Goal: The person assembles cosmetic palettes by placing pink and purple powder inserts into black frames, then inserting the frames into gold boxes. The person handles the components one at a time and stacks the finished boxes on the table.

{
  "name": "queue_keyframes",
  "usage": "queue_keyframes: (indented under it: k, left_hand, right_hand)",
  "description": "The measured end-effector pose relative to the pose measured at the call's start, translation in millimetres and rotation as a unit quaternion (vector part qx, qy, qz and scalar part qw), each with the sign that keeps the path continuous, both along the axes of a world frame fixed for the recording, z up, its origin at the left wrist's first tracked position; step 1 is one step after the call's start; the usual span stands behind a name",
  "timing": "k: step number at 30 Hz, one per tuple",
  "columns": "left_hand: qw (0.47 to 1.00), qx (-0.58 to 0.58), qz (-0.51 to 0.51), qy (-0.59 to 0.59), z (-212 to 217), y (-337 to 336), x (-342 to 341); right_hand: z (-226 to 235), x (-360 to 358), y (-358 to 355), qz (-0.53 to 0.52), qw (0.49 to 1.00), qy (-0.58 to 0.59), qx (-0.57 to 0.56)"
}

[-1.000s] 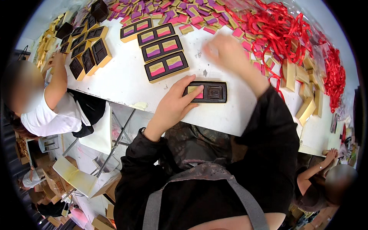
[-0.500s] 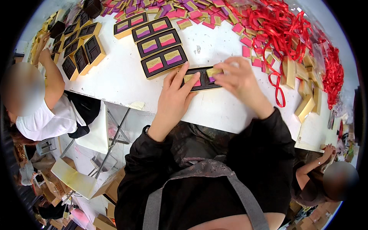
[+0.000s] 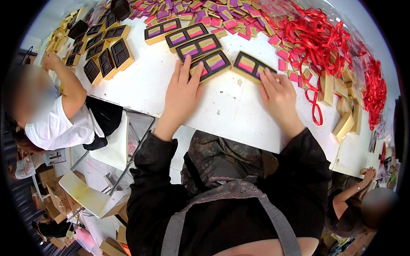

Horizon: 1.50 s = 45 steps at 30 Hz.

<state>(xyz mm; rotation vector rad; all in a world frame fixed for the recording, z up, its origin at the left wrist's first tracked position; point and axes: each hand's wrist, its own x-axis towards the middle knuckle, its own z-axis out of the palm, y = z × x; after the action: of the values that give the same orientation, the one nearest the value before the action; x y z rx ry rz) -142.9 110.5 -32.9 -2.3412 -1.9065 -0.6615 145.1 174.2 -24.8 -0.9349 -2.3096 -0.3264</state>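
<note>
My left hand point(image 3: 183, 94) rests its spread fingers on the near left part of a gold box point(image 3: 216, 65) with a black two-compartment insert, the nearest in a row. Wrapped chocolates in gold, pink and purple sit in this box, one partly under my fingers. Right of it, its left end close to the row, lies another such box point(image 3: 235, 65). My right hand point(image 3: 279, 96) has its fingers closed over that box's right end. A gold-and-pink chocolate point(image 3: 246, 65) fills its left compartment; the right one, showing some purple, is partly covered by my fingers.
More filled boxes point(image 3: 199, 46) stand behind the row's nearest one. Boxes with bare black inserts point(image 3: 106, 61) stand at left. Loose wrapped chocolates point(image 3: 228, 21) spread across the back; red ribbons point(image 3: 318, 36) and gold boxes point(image 3: 344, 126) lie at right. Co-workers sit at both sides.
The chocolate formerly in my right fingers no longer shows there. The box under my hands has moved away from me. My left hand has left it for the row's nearest box; the view has shifted.
</note>
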Motion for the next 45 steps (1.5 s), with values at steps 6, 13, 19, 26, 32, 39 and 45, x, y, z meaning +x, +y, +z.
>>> queue_keyframes:
  k: [6,13,19,26,32,39,45]
  left_hand:
    - [0.992,0.112,0.043,-0.043,13.7,41.2,-21.2]
    - [0.92,0.02,0.353,0.168,-5.4,27.5,-160.7]
    - [0.951,0.075,0.264,0.144,3.2,-30.8,-68.0]
    - [0.985,0.062,0.14,0.081,11.5,-54.1,-3.8]
    - [0.982,0.187,0.033,0.015,49.5,-26.1,-45.6]
    - [0.989,0.103,-0.106,-0.022,60.0,12.6,42.0]
    - [0.991,-0.086,-0.09,-0.046,35.7,47.0,67.6]
  right_hand:
    - [-24.4,-53.3,109.0,-0.005,0.995,0.099,0.013]
    - [-26.5,-75.8,137.6,-0.086,0.928,0.267,-0.243]
    - [-28.0,-29.3,99.3,-0.041,0.985,0.097,-0.137]
    - [-23.2,11.4,62.1,0.017,0.995,0.085,-0.049]
    - [-17.6,15.7,44.6,-0.061,0.992,0.102,-0.043]
    - [-25.9,13.8,33.8,-0.027,0.999,0.039,-0.014]
    - [-29.0,14.3,52.1,-0.094,0.994,0.054,-0.015]
